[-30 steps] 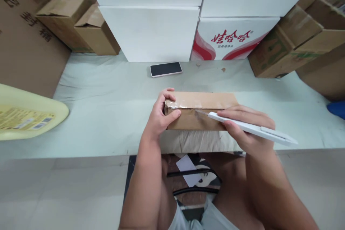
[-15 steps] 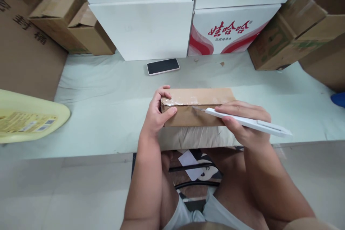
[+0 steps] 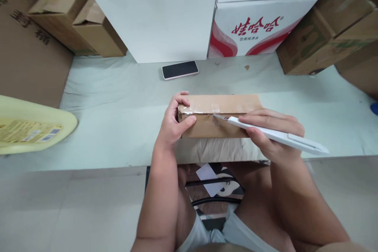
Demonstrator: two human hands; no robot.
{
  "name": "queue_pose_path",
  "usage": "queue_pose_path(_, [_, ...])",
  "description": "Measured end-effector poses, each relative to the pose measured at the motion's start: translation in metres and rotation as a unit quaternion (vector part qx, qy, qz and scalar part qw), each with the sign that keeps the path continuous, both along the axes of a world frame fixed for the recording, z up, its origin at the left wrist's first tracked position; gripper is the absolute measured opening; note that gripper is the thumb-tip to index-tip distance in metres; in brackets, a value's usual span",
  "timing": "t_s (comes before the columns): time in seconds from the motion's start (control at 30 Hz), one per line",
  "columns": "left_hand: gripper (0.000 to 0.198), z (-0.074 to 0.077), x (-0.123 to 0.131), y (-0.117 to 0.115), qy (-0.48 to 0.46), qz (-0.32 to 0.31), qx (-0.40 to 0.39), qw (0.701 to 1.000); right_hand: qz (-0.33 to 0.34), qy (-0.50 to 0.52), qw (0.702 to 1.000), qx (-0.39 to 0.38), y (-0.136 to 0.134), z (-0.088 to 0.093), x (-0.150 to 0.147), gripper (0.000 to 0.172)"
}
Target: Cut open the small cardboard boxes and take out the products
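A small brown cardboard box lies near the table's front edge, with clear tape along its upper front edge. My left hand grips its left end, thumb on the front face and fingers over the top. In my right hand is a white utility knife, its handle slanting down to the right. The knife's bare blade meets the seam between the box's top and front, around the middle of its length. My right fingers partly cover the box's right end.
A phone lies beyond the box. White cartons stand stacked at the back, with brown cardboard boxes on either side. A yellow bottle lies at the left on the pale tablecloth.
The knife and my right hand have shifted slightly right along the box's seam. My left hand keeps its hold on the box. The whole view has shifted a little.
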State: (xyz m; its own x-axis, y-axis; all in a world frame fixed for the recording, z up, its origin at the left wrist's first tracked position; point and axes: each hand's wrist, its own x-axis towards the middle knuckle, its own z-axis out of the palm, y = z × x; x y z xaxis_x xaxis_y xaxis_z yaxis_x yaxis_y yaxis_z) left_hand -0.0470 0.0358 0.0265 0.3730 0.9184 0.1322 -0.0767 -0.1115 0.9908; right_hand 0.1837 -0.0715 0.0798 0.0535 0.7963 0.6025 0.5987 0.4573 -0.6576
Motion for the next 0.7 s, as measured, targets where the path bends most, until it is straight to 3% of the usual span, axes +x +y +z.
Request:
queue_pose_path(0.4, [0.047,-0.003,-0.002,-0.012,-0.023,0.023,0.000,0.999,0.049,-0.032,0.997,0.052,-0.004,-0.002,0.004,0.013])
queue_pose_path(0.7, [0.047,-0.001,0.000,-0.010,-0.020,0.020,-0.001,1.000,0.020,-0.062,0.998,0.024,0.004,-0.001,-0.002,0.013])
